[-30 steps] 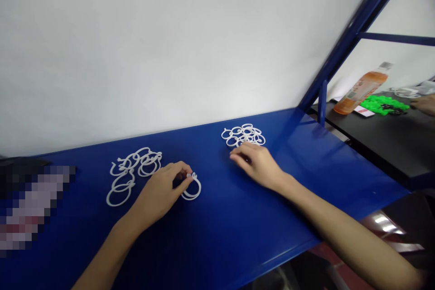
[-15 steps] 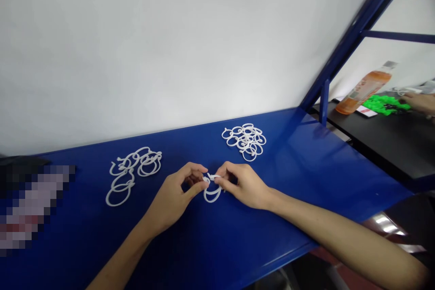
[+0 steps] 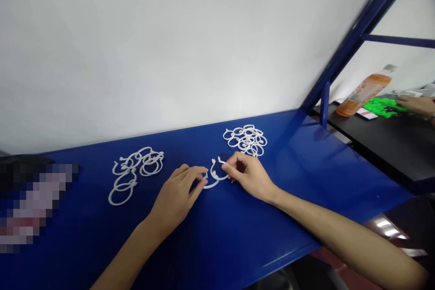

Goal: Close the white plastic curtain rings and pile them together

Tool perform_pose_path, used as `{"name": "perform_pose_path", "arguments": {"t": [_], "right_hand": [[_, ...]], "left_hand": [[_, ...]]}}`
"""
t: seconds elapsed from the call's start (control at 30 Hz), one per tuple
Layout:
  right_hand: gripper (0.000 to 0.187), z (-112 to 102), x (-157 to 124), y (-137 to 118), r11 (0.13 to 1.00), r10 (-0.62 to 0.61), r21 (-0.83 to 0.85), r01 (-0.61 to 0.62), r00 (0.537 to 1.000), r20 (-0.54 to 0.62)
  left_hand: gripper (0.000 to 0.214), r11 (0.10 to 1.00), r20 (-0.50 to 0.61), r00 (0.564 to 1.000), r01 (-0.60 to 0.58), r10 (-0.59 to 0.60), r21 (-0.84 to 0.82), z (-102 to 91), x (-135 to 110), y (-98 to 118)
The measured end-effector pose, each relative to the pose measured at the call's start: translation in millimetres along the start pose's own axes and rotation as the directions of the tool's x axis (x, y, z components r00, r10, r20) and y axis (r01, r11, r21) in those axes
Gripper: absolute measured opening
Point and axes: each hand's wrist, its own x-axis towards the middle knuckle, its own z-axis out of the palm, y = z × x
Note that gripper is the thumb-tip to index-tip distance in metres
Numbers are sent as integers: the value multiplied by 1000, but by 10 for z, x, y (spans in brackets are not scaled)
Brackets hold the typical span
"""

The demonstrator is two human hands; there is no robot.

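My left hand (image 3: pixel 183 189) pinches a white plastic curtain ring (image 3: pixel 211 186) between thumb and forefinger, low over the blue tabletop. In my right hand (image 3: pixel 247 173) is a second open white ring (image 3: pixel 221 178), gripped at its right side, its gap and knobbed ends facing away from me. The two rings cross between my hands; whether they are linked I cannot tell. Fingers hide part of both. Left of my hands lies a loose group of white rings (image 3: pixel 132 183), and beyond my right hand is a denser heap of them (image 3: pixel 245 140).
A white wall backs the blue table (image 3: pixel 210 240). Blue frame posts (image 3: pixel 325 104) rise at right. Past them, a black table (image 3: pixel 374 140) holds an orange drink bottle (image 3: pixel 365 93), green pieces (image 3: pixel 382 106) and another person's hand (image 3: pixel 418 103). A blurred-out item (image 3: pixel 41 199) lies at left.
The two rings, earlier bunched together between my fingertips, are now spread apart, the right one open and turned with its gap away from me. My right hand has moved slightly up.
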Motion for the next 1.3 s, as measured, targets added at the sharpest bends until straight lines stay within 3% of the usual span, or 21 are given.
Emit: {"name": "perform_pose_path", "arguments": {"t": [0.23,0.37,0.47,0.63,0.77,0.93,1.03,1.1,1.3], "right_hand": [[35,20,26,57,964,112,234,-130,990,86],[37,-3,42,17,927,94,347,-142,984,151],[37,-27,52,-1,919,57,377,-116,985,163],[33,-28,38,36,981,47,180,-66,993,106],[20,-7,-7,50,987,-134,-77,141,987,87],[18,-6,-84,10,908,-363,-121,401,898,249],[21,-12,-119,13,853,-444,-133,505,835,325],[24,-9,-133,28,831,-460,-167,530,825,329],[21,17,-147,9,836,-450,-225,500,860,239]], "left_hand": [[25,962,-8,982,-185,191,201,-14,-8,-64],[26,927,-46,960,-254,277,277,8,-35,-49],[26,925,-37,962,-248,269,288,17,-44,-63],[29,946,14,991,-130,132,298,3,-29,-115],[35,967,-70,991,-96,115,236,-31,-12,-65],[13,986,-108,981,-164,161,-18,-24,4,98],[18,976,-126,973,-206,196,-76,15,1,178],[20,969,-153,963,-235,221,-78,37,-7,201],[22,944,-243,914,-329,325,25,49,-20,144]]}}
